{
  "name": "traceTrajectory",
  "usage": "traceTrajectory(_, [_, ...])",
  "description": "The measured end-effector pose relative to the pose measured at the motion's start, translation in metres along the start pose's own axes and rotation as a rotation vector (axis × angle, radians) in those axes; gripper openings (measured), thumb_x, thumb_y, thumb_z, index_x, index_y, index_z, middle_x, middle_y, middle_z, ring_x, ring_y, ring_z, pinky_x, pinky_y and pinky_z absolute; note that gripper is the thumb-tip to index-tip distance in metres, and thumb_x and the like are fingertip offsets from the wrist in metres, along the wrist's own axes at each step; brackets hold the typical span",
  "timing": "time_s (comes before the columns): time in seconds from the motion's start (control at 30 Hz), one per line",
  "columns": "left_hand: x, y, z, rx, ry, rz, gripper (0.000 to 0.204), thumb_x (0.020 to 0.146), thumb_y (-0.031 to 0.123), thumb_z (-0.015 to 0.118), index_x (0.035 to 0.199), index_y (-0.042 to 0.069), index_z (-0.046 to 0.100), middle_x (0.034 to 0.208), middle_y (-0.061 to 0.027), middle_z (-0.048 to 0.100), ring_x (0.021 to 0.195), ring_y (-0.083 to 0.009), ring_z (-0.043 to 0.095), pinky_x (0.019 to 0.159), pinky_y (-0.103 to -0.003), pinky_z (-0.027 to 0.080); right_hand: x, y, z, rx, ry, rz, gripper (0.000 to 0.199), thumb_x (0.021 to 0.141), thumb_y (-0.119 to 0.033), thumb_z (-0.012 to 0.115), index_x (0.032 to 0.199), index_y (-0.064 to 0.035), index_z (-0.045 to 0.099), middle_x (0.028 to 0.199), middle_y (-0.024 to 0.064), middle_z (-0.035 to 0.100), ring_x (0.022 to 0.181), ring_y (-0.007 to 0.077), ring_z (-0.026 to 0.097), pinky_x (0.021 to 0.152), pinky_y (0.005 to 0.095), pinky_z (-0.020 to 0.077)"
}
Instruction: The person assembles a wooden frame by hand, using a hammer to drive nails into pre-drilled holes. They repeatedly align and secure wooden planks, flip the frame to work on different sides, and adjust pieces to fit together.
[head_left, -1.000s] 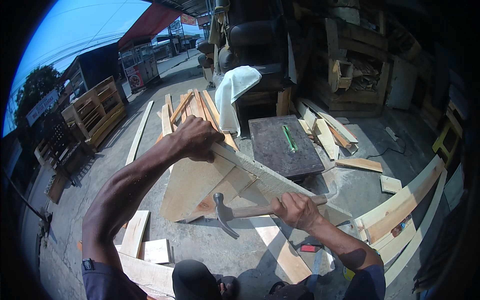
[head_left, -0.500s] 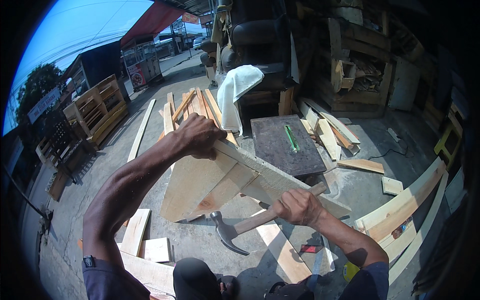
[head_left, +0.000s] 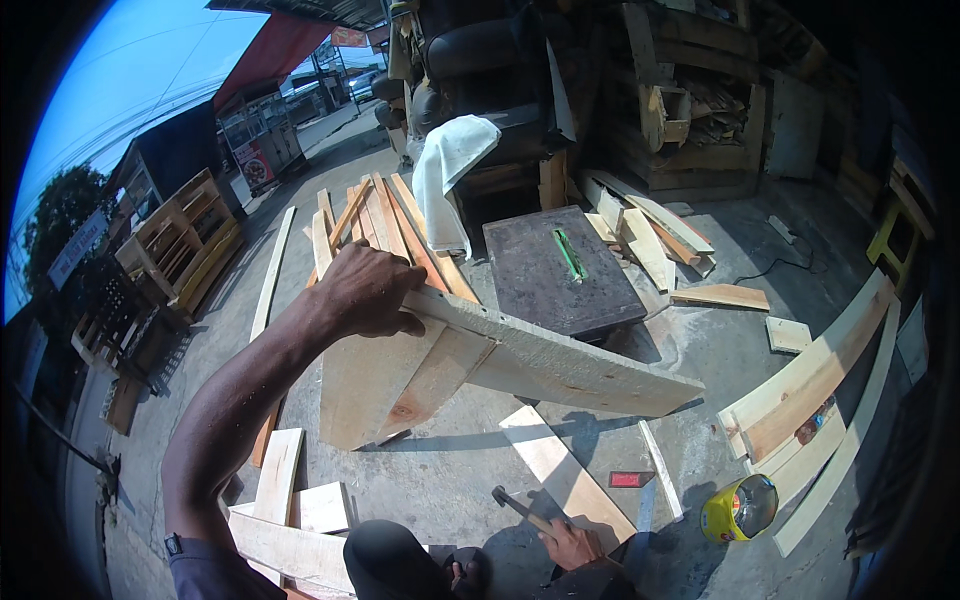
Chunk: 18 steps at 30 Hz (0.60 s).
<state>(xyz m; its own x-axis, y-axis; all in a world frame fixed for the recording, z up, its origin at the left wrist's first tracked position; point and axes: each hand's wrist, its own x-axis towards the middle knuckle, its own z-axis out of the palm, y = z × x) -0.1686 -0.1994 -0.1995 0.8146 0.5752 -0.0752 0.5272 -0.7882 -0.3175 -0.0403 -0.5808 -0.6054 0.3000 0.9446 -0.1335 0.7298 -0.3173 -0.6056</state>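
My left hand (head_left: 372,290) is closed over the upper corner of a pale wooden panel (head_left: 390,385) made of joined boards. The panel stands tilted on the concrete, with a long edge board (head_left: 560,350) running down to the right. Low by my knees, my right hand (head_left: 570,546) is wrapped round the wooden handle of a hammer (head_left: 530,515), whose head points up and left. To the right of that hand, a yellow can (head_left: 738,508) stands uncovered; its contents are too small to make out. A small red item (head_left: 630,480) lies beside a thin wood strip (head_left: 661,470).
A dark low table with a green-edged slot (head_left: 560,290) stands beyond the panel. Loose planks (head_left: 375,225) lie behind it, and more boards (head_left: 300,545) lie at my left. Curved boards (head_left: 820,400) rest at the right. A white cloth (head_left: 450,170) drapes ahead.
My right hand has dropped with the hammer from beside the panel to near my knees. My left hand keeps its grip on the panel. The yellow can has come into fuller view.
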Motion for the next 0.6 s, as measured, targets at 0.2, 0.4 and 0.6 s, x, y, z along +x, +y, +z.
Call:
traceTrajectory(0.2, [0.046,0.076,0.023,-0.086,0.031,-0.035,0.034,0.076,0.028,0.091,0.103,0.014,0.074,0.088,-0.0062,0.078,0.090,-0.0265,0.076,0.082,-0.045,0.055,-0.035,0.101,0.039,0.016,-0.215,0.418,0.038,0.093,-0.042,0.068,0.119,-0.0159,0.062,0.105,0.0188,0.074,0.098,0.0423,0.073,0.082,0.0569,0.0564])
traceTrajectory(0.4, [0.111,0.158,0.056,-0.078,0.173,-0.006,0.037,0.066,0.023,0.092,0.094,0.010,0.072,0.091,-0.0122,0.078,0.087,-0.0354,0.074,0.083,-0.050,0.053,-0.056,0.228,-0.003,-0.044,-0.027,0.249,0.039,0.094,-0.030,0.069,0.118,0.0011,0.067,0.119,0.0210,0.069,0.114,0.0419,0.067,0.095,0.0507,0.0545])
traceTrajectory(0.6, [0.123,0.207,0.060,-0.108,0.140,-0.052,0.045,0.064,0.018,0.092,0.103,0.009,0.072,0.097,-0.0141,0.078,0.091,-0.0368,0.074,0.084,-0.049,0.054,-0.054,0.292,-0.111,0.167,0.561,0.488,0.021,0.098,-0.020,0.067,0.113,-0.0069,0.072,0.107,0.0192,0.072,0.102,0.0391,0.070,0.090,0.0484,0.0554])
